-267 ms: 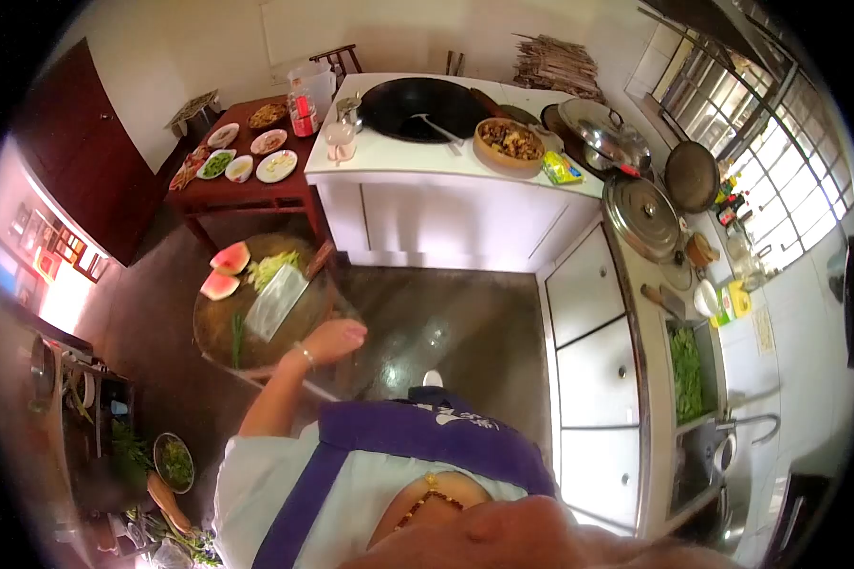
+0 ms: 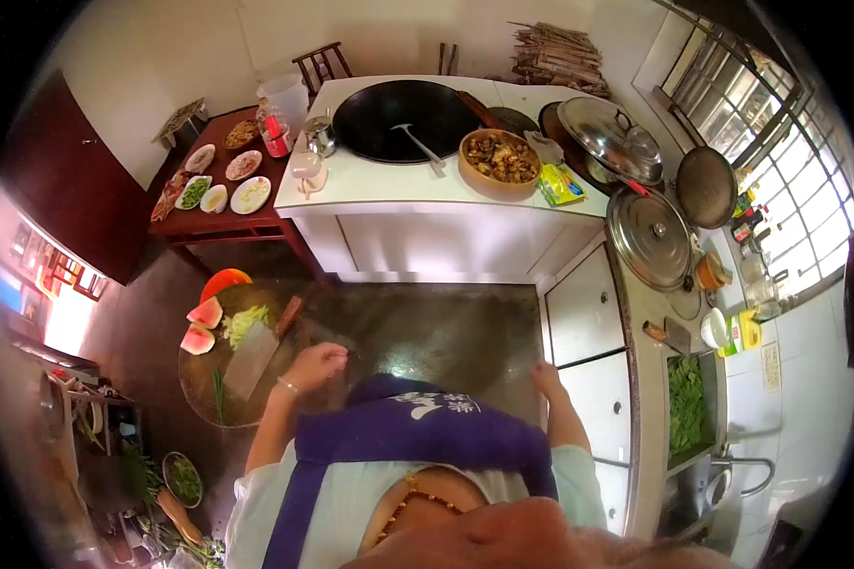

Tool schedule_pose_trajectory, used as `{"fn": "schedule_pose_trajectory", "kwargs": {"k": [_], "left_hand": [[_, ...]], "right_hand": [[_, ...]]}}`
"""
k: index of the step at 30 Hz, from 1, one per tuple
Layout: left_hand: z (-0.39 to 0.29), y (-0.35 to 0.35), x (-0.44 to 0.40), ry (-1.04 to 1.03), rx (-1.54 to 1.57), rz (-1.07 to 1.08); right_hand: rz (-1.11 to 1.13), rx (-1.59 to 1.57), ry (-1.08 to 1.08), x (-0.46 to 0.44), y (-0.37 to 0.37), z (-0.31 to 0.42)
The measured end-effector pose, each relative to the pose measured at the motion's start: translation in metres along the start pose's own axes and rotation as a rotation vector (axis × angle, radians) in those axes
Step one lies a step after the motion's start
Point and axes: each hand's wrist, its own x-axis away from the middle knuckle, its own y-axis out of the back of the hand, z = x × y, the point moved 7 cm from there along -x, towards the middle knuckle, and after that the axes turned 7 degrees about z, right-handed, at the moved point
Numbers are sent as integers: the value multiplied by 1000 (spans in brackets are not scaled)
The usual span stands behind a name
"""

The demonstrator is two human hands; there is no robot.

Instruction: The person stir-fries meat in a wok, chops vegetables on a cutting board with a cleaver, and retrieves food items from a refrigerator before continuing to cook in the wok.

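My left hand (image 2: 318, 364), with a bracelet at the wrist, hangs beside the round chopping board (image 2: 195, 384), its fingers loosely curled with nothing in them. Nearest to it on the board lies a cleaver (image 2: 254, 360) with a wooden handle. Around the blade are chopped pale green vegetable (image 2: 245, 325), two watermelon wedges (image 2: 199, 339) and some green scallion stalks (image 2: 219, 394). My right hand (image 2: 546, 376) is held low by the white cabinet doors (image 2: 586, 325), apart from them as far as I can see; its fingers are too blurred to read.
Ahead stands a white stove counter (image 2: 389, 204) with a large wok (image 2: 380, 119), a ladle (image 2: 417, 142) and a bowl of cooked food (image 2: 499, 159). Several plates crowd the red table (image 2: 228, 223). On the right, the sink (image 2: 719, 398) holds leafy greens (image 2: 686, 403).
My right hand has come into view on the right. My left hand has moved slightly left and down in view. The chopping board sits lower, and an orange-red rim shows behind it.
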Motion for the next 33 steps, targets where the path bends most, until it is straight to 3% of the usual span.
{"fn": "schedule_pose_trajectory", "kwargs": {"k": [2, 5, 10, 13, 19, 25, 30, 33], "left_hand": [[4, 13, -22, -24, -22, -48], [-8, 37, -74, 56, 62, 54], [-46, 86, -198, -5, 105, 117], [-80, 96, -272, -72, 38, 128], [-143, 121, -390, -210, -164, 197], [-168, 119, -434, -192, -168, 253], [-137, 130, -433, -96, -139, 161], [-138, 142, -412, 22, 53, 105]], "right_hand": [[25, -176, 65, -68, 41, 56], [-26, -418, 180, -155, 96, 131], [-270, -388, 311, -235, 182, 212], [-354, -242, 378, -258, 208, 215], [-564, -97, 270, -306, 282, 247], [-610, -37, 224, -369, 304, 247], [-626, 3, 291, -410, 327, 239], [-676, -140, 310, -441, 333, 208]]}}
